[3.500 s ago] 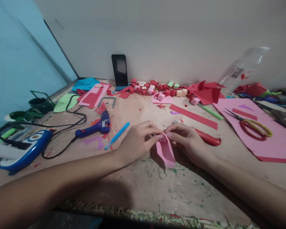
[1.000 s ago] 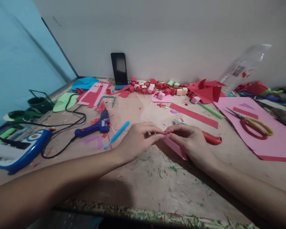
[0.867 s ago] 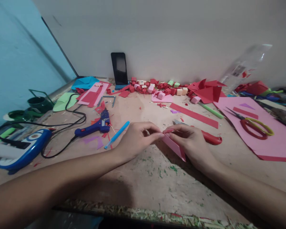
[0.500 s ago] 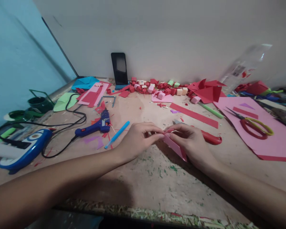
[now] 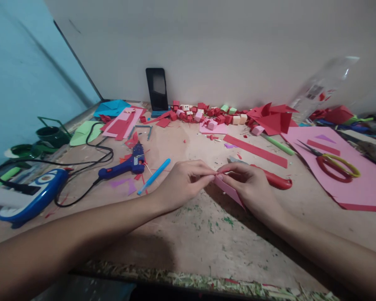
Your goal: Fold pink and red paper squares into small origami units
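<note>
at a worktable [image 5: 188,238], left hand [image 5: 183,184], right hand [image 5: 255,186], each grip pinched on pink paper [image 5: 228,191]

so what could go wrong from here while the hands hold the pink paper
The thin pink paper strip, pinched between the left hand and right hand, could crease or tear if pulled too hard. The metal-bladed knife with a red handle lies close beyond the right hand, so a careless sweep might cause a cut.
</note>
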`<action>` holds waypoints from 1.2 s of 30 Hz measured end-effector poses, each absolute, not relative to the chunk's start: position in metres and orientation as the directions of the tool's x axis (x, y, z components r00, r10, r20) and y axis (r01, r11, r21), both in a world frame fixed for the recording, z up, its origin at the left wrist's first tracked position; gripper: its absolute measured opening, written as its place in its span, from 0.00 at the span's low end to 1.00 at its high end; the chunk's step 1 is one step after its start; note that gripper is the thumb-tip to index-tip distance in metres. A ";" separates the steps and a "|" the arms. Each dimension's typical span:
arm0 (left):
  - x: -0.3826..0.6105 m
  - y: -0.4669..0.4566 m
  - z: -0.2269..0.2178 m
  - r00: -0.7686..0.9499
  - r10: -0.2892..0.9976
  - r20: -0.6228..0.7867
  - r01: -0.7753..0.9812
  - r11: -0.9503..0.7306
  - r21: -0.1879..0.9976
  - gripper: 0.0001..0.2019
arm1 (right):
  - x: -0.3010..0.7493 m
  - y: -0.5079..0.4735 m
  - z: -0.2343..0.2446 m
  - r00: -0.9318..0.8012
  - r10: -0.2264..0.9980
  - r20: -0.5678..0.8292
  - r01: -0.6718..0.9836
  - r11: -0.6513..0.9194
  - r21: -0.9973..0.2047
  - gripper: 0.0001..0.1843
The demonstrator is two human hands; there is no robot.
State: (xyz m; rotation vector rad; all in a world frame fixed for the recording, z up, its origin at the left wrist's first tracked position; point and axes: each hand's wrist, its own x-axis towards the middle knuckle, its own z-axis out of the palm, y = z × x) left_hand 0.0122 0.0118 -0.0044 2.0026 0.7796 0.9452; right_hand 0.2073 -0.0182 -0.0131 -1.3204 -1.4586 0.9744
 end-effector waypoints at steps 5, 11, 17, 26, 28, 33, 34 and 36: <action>0.012 0.014 -0.006 0.518 0.794 0.318 0.185 -0.467 0.865 0.07 | 0.206 -0.019 -0.014 -0.006 0.989 0.149 0.277 0.145 -0.950 0.09; 0.013 0.013 -0.004 0.500 0.820 0.280 0.229 -0.436 0.870 0.06 | 0.206 -0.019 -0.012 -0.015 0.985 0.171 0.300 0.168 -0.939 0.07; 0.013 0.012 -0.004 0.445 0.866 0.226 0.293 -0.380 0.877 0.06 | 0.209 -0.017 -0.008 -0.004 0.991 0.132 0.298 0.127 -0.946 0.08; 0.014 0.012 -0.002 0.479 0.841 0.252 0.280 -0.419 0.864 0.06 | 0.208 -0.018 -0.009 -0.002 0.992 0.123 0.346 0.116 -0.931 0.10; 0.014 0.012 -0.001 0.477 0.844 0.246 0.279 -0.410 0.868 0.06 | 0.208 -0.018 -0.010 -0.014 0.994 0.105 0.335 0.103 -0.937 0.09; 0.014 0.011 -0.002 0.493 0.845 0.209 0.261 -0.372 0.891 0.05 | 0.208 -0.020 -0.013 -0.077 0.995 0.062 0.290 0.082 -0.953 0.07; 0.014 0.011 -0.002 0.496 0.845 0.200 0.261 -0.365 0.894 0.05 | 0.208 -0.021 -0.014 -0.082 0.994 0.070 0.298 0.091 -0.950 0.06; 0.015 0.011 -0.003 0.498 0.845 0.195 0.262 -0.361 0.895 0.05 | 0.208 -0.021 -0.016 -0.092 0.991 0.097 0.306 0.121 -0.944 0.05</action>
